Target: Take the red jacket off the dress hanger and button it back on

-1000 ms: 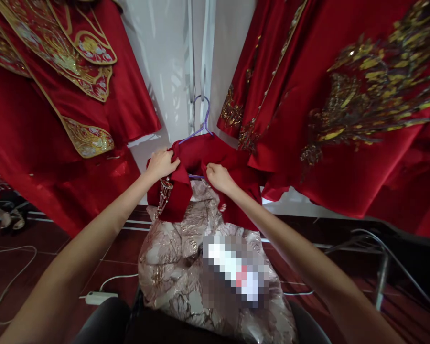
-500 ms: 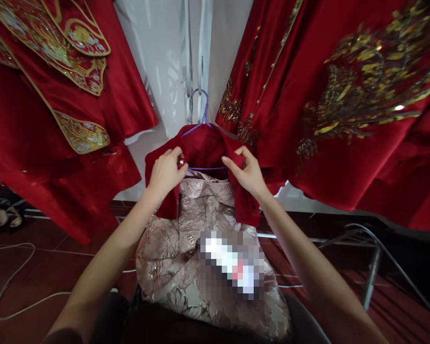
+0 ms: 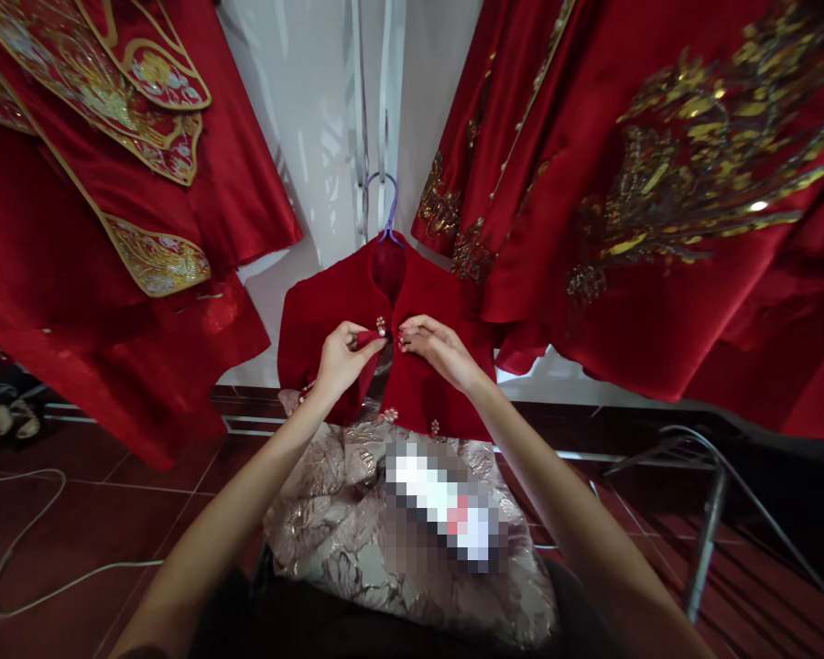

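A small dark red jacket (image 3: 330, 307) hangs on a purple hanger (image 3: 388, 203) in the middle, over a pale pink brocade garment (image 3: 336, 522). My left hand (image 3: 341, 359) pinches the left front edge of the jacket beside a small jewelled button (image 3: 381, 325). My right hand (image 3: 434, 346) pinches the right front edge, and the two edges meet between my fingers. More small buttons sit lower on the jacket front.
Large red garments with gold embroidery hang at the left (image 3: 110, 183) and at the right (image 3: 659, 183). A white wall (image 3: 316, 119) stands behind. A white cable (image 3: 20, 540) lies on the dark red tiled floor. A metal stand (image 3: 700, 549) is at the right.
The jacket fronts were spread apart, showing the brocade beneath. My hands have slid down from the collar and brought the two front edges together at the chest.
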`<state>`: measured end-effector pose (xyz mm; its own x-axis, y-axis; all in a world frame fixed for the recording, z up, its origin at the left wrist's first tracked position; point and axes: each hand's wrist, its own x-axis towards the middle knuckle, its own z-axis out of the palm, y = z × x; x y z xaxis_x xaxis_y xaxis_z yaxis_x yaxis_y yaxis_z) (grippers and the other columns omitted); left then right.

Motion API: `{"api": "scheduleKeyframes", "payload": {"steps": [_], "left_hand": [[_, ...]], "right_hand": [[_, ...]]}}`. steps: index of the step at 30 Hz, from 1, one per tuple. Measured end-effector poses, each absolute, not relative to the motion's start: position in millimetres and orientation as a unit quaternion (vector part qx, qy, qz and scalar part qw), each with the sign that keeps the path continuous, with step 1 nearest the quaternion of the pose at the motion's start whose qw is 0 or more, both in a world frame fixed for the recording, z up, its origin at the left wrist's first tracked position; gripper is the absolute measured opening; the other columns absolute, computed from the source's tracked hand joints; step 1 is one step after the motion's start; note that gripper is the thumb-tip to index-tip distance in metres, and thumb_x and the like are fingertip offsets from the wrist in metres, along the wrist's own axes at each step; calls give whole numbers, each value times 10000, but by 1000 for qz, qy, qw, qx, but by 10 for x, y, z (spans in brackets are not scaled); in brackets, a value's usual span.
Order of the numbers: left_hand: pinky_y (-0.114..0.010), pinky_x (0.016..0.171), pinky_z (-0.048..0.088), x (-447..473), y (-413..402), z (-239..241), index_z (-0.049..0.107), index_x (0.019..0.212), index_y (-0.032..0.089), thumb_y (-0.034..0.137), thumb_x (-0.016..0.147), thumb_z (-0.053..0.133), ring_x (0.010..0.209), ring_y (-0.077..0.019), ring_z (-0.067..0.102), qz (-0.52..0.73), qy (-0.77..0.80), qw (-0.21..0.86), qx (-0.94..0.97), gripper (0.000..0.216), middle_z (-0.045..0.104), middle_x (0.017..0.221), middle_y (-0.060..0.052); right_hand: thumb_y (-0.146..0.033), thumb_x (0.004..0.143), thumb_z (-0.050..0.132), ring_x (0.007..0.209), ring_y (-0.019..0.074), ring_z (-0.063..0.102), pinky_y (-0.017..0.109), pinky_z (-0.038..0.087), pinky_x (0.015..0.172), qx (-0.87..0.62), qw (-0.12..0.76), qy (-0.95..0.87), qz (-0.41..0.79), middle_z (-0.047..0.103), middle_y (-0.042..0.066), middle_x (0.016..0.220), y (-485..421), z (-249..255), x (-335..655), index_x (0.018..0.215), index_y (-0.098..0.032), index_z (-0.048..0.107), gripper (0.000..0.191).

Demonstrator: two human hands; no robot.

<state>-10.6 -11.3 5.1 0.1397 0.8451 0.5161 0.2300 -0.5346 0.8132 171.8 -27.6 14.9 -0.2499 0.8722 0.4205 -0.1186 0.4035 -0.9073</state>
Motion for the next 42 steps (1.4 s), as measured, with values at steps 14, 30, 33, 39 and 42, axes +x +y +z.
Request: {"api": "scheduleKeyframes", "payload": {"steps": [14, 30, 33, 39, 42], "left_hand": [[-253, 748, 446, -199, -224, 326, 512, 913, 221, 141, 787, 487, 843, -137, 587, 400, 325, 115, 849, 151, 622, 926, -13], [-224, 626, 451, -75, -170, 416, 556, 786, 166, 212, 779, 516, 652, -107, 569, 399, 310, 88, 859, 62, 615, 746, -6], [-230, 631, 451, -78, -175, 443, 557, 781, 165, 205, 781, 513, 659, -112, 574, 392, 302, 68, 866, 59, 614, 750, -10], [-242, 634, 451, -79, -145, 467, 562, 759, 167, 195, 785, 518, 660, -125, 581, 373, 291, 45, 880, 59, 617, 750, -17], [-249, 668, 479, -46, -76, 363, 581, 838, 175, 231, 812, 509, 755, -145, 615, 403, 295, 125, 857, 94, 644, 827, -31]], "right_hand": [[-355, 682, 698, 894, 153, 605, 351, 474, 897, -322, 585, -654, 354, 649, 40, 956, -234, 162, 1610, 872, -207, 630, 251], [-356, 683, 710, 869, 159, 632, 343, 544, 840, -337, 636, -651, 241, 646, 37, 979, -276, 135, 1613, 969, -218, 695, 318], [-351, 691, 705, 867, 157, 628, 346, 553, 832, -338, 620, -666, 239, 634, 36, 975, -279, 149, 1635, 993, -221, 689, 329], [-310, 739, 651, 899, 163, 623, 339, 551, 834, -345, 586, -691, 244, 602, 52, 1038, -235, 141, 1640, 1046, -203, 657, 326], [-276, 808, 547, 975, 167, 593, 336, 533, 863, -364, 576, -707, 189, 555, 74, 1128, -282, 89, 1581, 1179, -208, 571, 378]]}}
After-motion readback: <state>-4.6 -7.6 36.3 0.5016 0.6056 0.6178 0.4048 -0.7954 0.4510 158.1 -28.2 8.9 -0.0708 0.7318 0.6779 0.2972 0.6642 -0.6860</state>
